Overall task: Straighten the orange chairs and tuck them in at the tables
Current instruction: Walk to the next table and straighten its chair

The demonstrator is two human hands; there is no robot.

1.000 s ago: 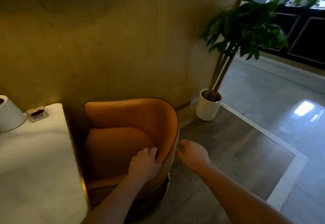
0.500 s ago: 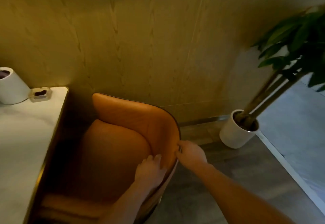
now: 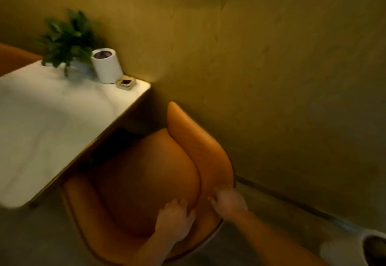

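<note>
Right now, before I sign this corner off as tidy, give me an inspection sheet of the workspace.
Surface: white marble table with a gold edge, set against the wall.
Job's things: orange chair faces the table, its front at the table edge; second orange chair on the table's far side.
Clutter: small plant, white cylinder and small dish at the table's wall end.
Grippers: left hand rests on the seat cushion by the backrest; right hand grips the backrest rim.
Cables: nothing seen.
Surroundings: wood-panelled wall, grey floor, white pot at bottom right.
</note>
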